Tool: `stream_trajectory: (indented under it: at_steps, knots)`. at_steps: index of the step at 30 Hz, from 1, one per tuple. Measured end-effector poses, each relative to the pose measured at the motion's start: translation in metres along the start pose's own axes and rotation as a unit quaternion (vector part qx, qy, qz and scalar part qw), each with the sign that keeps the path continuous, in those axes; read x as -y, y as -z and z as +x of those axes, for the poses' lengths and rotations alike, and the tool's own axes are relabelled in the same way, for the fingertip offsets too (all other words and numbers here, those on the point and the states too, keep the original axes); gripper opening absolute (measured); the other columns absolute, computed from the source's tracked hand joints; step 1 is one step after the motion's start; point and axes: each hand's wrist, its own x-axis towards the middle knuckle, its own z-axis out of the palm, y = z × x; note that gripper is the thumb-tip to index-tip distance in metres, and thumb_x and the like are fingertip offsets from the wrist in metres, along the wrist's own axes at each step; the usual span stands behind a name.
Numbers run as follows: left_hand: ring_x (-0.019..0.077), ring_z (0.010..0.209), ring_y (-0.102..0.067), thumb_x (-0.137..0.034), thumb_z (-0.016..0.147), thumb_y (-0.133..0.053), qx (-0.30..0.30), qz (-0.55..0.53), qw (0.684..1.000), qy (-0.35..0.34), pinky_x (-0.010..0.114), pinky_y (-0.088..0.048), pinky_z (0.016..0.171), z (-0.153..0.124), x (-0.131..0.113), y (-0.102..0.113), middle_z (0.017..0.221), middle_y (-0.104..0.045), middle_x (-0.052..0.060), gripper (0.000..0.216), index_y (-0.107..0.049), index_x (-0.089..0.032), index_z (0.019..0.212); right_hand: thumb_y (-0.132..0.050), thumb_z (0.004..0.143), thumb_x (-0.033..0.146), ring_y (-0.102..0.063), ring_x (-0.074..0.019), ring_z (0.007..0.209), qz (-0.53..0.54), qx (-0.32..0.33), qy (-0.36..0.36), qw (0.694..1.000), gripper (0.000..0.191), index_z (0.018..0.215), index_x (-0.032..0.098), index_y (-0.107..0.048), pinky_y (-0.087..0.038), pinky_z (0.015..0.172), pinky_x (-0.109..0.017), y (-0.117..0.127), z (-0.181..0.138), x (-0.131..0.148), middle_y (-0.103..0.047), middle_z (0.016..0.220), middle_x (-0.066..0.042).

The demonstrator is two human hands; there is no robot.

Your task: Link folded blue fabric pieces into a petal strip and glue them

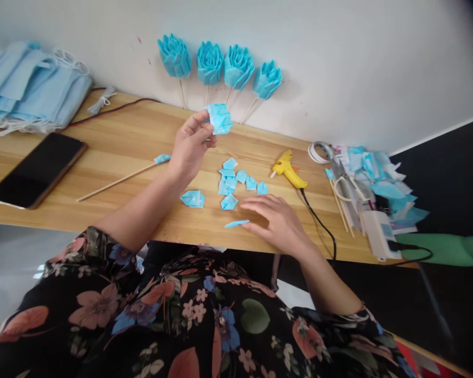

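Observation:
My left hand is raised over the wooden table and pinches a small folded blue paper flower between thumb and fingers. My right hand lies flat on the table near the front edge, fingers stretched out, its fingertips touching a thin blue folded petal. Between the hands lies a cluster of several blue folded petals, with a larger folded piece to its left. A wooden stick with a blue tip lies left of my left hand.
Several finished blue paper roses on sticks lean against the wall. A yellow glue gun with a black cord lies right of the petals. Scissors, sticks and blue scraps sit far right. A phone and stacked blue masks are at left.

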Motion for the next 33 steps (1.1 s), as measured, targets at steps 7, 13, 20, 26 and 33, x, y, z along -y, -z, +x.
stream_trajectory:
  at_steps: [7, 13, 20, 26, 33]
  knots:
    - [0.0127, 0.067, -0.061, -0.018, 0.083, -0.072, -0.016, 0.006, 1.0, -0.007, 0.027, -0.049, 0.063, 0.001, -0.002, -0.001, 0.083, -0.074, -0.001, 0.015, -0.071, -0.032, 0.089, -0.058, 0.1, 0.028, -0.065, -0.0229, 0.078, -0.094, -0.121, -0.057, 0.987, 0.019, 0.084, 0.022, -0.066, -0.046, 0.072, -0.036, 0.003, 0.015, -0.01, -0.072, 0.081, -0.006]
    - [0.0128, 0.068, -0.063, -0.022, 0.083, -0.074, -0.005, -0.007, 1.0, 0.003, 0.026, -0.049, 0.061, 0.002, -0.001, 0.0, 0.083, -0.074, -0.002, 0.019, -0.072, -0.034, 0.097, -0.051, 0.098, 0.017, -0.064, -0.0264, 0.089, -0.169, -0.077, -0.058, 0.981, 0.017, 0.096, 0.021, -0.067, -0.049, 0.079, -0.039, -0.014, 0.004, -0.018, -0.072, 0.095, -0.01]
    - [0.0139, 0.07, -0.064, -0.023, 0.082, -0.075, 0.006, -0.006, 1.0, -0.003, 0.027, -0.05, 0.062, 0.005, 0.002, 0.004, 0.079, -0.072, -0.003, 0.015, -0.071, -0.034, 0.092, -0.054, 0.09, 0.011, -0.068, -0.028, 0.103, -0.109, 0.008, -0.091, 0.99, 0.029, 0.115, 0.02, -0.064, -0.052, 0.085, -0.04, -0.012, -0.016, -0.021, -0.075, 0.11, -0.01]
    - [0.0149, 0.071, -0.066, -0.022, 0.084, -0.071, 0.001, 0.015, 1.0, -0.009, 0.029, -0.048, 0.061, 0.002, -0.002, 0.0, 0.076, -0.071, -0.003, 0.013, -0.071, -0.035, 0.086, -0.053, 0.098, 0.024, -0.069, -0.0254, 0.079, -0.162, -0.023, -0.135, 0.977, 0.018, 0.108, 0.02, -0.066, -0.047, 0.07, -0.037, 0.004, -0.013, -0.019, -0.077, 0.091, -0.008]
    - [0.0134, 0.069, -0.064, -0.022, 0.082, -0.073, 0.003, -0.003, 1.0, -0.015, 0.028, -0.049, 0.062, 0.005, 0.0, 0.002, 0.081, -0.074, -0.002, 0.014, -0.071, -0.034, 0.09, -0.059, 0.096, 0.026, -0.069, -0.0276, 0.095, -0.099, -0.031, -0.094, 0.99, 0.008, 0.096, 0.021, -0.065, -0.05, 0.079, -0.039, 0.008, 0.008, -0.016, -0.075, 0.1, -0.01]
